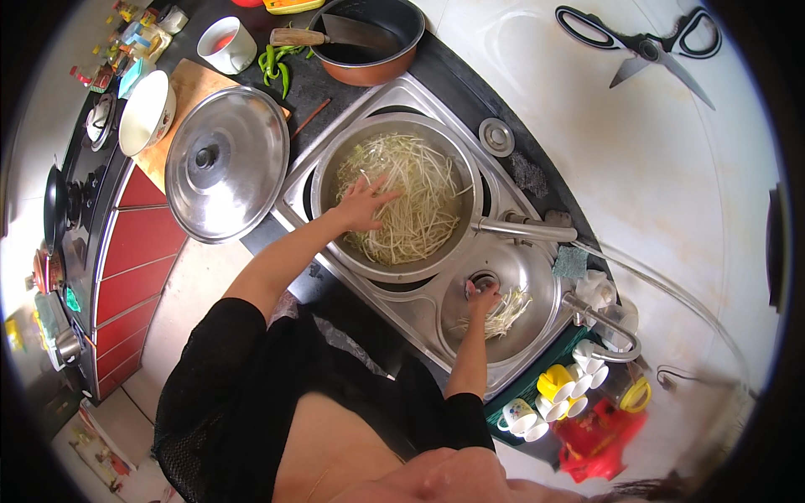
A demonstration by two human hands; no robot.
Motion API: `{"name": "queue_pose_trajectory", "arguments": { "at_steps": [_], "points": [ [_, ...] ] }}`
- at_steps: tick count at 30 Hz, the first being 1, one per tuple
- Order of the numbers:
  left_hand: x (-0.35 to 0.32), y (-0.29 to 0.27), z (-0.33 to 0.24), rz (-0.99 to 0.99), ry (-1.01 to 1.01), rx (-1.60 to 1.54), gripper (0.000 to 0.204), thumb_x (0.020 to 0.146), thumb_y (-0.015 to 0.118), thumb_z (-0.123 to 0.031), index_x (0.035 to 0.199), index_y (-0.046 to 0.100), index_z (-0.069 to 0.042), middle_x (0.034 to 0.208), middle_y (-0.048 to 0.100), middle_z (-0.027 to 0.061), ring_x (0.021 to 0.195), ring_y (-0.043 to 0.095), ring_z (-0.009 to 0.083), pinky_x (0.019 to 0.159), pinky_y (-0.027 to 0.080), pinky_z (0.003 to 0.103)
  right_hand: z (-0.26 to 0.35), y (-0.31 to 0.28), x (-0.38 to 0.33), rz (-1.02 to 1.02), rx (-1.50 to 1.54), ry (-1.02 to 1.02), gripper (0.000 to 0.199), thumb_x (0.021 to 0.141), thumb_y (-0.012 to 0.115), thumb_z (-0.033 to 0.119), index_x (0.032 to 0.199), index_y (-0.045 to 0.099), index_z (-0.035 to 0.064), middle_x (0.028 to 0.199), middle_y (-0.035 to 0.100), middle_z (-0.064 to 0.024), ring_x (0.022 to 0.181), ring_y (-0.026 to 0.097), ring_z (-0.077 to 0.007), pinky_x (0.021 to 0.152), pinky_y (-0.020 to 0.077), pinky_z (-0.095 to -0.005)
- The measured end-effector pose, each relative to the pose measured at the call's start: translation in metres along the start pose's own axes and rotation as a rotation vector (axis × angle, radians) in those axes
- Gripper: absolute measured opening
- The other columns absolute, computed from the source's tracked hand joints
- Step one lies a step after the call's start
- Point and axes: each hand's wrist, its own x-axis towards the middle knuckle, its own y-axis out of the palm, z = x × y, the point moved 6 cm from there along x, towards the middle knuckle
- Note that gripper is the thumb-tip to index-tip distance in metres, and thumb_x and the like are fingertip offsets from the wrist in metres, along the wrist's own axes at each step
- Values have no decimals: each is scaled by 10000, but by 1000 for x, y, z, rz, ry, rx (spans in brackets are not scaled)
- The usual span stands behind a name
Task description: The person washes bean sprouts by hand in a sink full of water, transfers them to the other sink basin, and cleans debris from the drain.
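Note:
A large round metal basin (471, 172) sits in the left sink bowl, heaped with pale bean sprouts (419, 214) in water. My left hand (367, 205) rests on the sprouts at the basin's left side, its fingers spread and gripping nothing. Inside the smaller, right sink bowl (541, 277), my right hand (483, 298) reaches down beside the drain (481, 282). Its fingers look apart, though partly foreshortened, and I see nothing held in them. Just right of that hand lies a small clump of bean sprouts (507, 314) on the bowl's bottom.
A metal faucet (528, 228) juts over the basin's edge. Left of the sink, a steel lid (226, 163) leans near a white bowl (148, 113). Behind stand a pot (369, 71) with a cleaver (335, 36) across it and green peppers (281, 67). Cups (555, 383) stand at right.

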Motion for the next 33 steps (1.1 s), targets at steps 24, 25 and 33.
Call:
{"name": "queue_pose_trajectory", "arguments": {
  "at_steps": [24,25,33],
  "points": [
    [-8,-12,2,233,-251,-1762,661,683,531,-14,1280,257,-90,1114,456,119,1031,442,222,870,362,329,323,-27,-81,716,766,-333,712,636,609,78,1234,233,-7,1091,454,-157,960,483,-227,812,389,-305],
    [-16,-16,4,186,-341,-1845,659,679,517,17,1278,263,-90,1081,478,109,989,461,222,840,374,320,313,-20,-70,652,762,-440,651,642,573,30,1211,258,7,1061,470,-131,936,491,-202,790,399,-289],
    [-2,1,35,24,-246,-1387,644,707,535,-57,1278,239,-68,1102,478,161,976,471,242,813,385,318,331,-77,-56,654,557,-631,719,643,582,77,1260,217,10,1091,492,-168,971,507,-256,834,381,-294]
  ]
}}
